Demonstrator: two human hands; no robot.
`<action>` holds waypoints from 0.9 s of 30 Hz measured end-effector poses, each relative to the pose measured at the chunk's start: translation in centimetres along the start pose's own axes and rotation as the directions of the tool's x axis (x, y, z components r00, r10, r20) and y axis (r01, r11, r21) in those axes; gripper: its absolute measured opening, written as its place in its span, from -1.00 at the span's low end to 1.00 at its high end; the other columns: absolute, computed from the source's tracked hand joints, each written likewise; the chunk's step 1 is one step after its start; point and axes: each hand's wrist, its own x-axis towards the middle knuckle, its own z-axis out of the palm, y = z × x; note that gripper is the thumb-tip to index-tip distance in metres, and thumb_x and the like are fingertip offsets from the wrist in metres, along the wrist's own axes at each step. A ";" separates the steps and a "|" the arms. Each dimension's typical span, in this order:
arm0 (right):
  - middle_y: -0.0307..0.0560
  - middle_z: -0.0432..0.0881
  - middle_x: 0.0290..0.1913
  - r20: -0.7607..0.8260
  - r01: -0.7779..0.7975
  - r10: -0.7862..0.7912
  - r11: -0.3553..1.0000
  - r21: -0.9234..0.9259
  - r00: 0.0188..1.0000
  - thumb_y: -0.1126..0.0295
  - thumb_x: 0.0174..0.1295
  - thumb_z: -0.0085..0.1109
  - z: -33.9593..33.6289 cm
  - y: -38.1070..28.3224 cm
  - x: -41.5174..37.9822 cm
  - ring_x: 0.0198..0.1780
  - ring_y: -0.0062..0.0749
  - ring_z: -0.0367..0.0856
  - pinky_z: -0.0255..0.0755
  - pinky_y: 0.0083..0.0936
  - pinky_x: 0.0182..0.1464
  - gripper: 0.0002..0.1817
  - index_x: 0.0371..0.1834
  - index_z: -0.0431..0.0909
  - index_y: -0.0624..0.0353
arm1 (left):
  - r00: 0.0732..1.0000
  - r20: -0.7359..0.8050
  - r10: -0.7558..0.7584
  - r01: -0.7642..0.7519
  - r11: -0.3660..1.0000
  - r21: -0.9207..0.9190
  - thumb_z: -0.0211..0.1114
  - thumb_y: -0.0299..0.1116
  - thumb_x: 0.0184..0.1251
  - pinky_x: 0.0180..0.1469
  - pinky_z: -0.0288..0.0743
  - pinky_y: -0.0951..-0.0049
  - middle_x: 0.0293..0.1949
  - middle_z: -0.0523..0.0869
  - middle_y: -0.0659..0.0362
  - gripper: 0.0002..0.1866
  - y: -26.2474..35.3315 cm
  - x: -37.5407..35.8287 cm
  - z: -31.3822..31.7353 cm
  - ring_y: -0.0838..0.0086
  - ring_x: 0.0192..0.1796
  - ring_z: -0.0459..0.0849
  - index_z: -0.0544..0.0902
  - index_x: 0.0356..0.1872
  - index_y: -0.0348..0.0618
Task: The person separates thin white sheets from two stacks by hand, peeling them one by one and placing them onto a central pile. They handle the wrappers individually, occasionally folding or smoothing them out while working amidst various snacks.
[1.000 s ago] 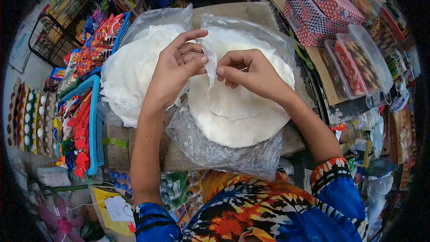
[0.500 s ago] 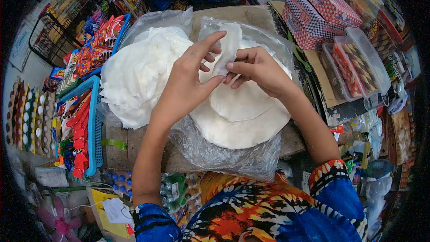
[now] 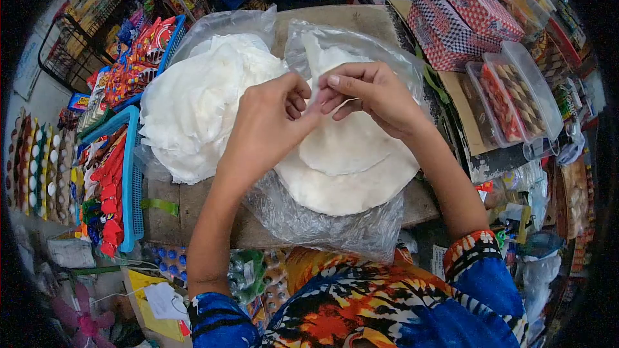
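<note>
My left hand [image 3: 274, 113] is closed, its fingers curled and its thumb against the edge of a thin white spring roll wrapper [image 3: 314, 51]. Facing it, my right hand [image 3: 377, 96] pinches the same sheet with thumb and fingers; the fingertips of both hands nearly meet and partly hide the grip. The wrapper's lifted flap stands up behind the fingers. Below lies a stack of round white wrappers [image 3: 342, 187] on a clear plastic bag [image 3: 329, 232]. To the left is a loose, ruffled pile of separated wrappers [image 3: 193, 109], on another plastic bag [image 3: 248, 22].
The wooden table [image 3: 187, 212] carries both piles. Blue baskets of packaged snacks [image 3: 132, 187] border it on the left. Checkered boxes [image 3: 458, 16] and a clear tub of wafer rolls [image 3: 516, 93] stand on the right. A green strip [image 3: 161, 205] lies near the basket.
My left hand has gone from spread fingers to curled ones, closing in at the wrapper. My right hand has shifted slightly, still pinching. The lifted flap leans further left.
</note>
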 end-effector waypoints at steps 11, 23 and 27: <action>-0.21 0.59 -0.54 0.042 0.084 -0.074 0.930 -0.359 0.996 0.26 0.23 0.21 0.3 0.8 0.0 -0.51 -0.64 0.52 0.42 -0.67 -0.46 -0.73 -0.41 0.62 0.30 | 0.979 0.131 -0.156 0.204 0.714 -0.669 0.24 -0.49 0.26 -0.19 0.64 0.54 -0.34 0.71 0.12 -0.62 -2.6 1.5 -0.2 0.51 -0.29 0.69 0.49 0.09 -0.40; -0.20 0.50 -0.69 -0.024 0.071 -0.092 0.882 -0.466 0.995 0.33 0.03 0.14 -0.3 1.1 0.3 -0.63 -0.63 0.41 0.28 -0.59 -0.56 -0.76 -0.61 0.54 0.31 | 0.992 0.090 -0.091 0.124 0.856 -0.502 0.22 -0.59 0.18 -0.25 0.62 0.56 -0.47 0.59 0.23 -0.64 -1.5 1.1 -0.1 0.59 -0.34 0.62 0.41 0.02 -0.31; -0.12 0.37 -0.75 -0.111 0.125 -0.262 0.738 -0.663 0.959 0.35 -0.09 0.09 -0.6 0.7 0.4 -0.64 -0.57 0.30 0.23 -0.44 -0.56 -0.74 -0.71 0.44 0.37 | 0.995 0.033 -0.097 0.102 0.914 -0.393 0.21 -0.59 0.15 -0.21 0.65 0.46 -0.51 0.47 0.31 -0.59 -2.5 1.2 0.1 0.61 -0.29 0.56 0.40 0.06 -0.28</action>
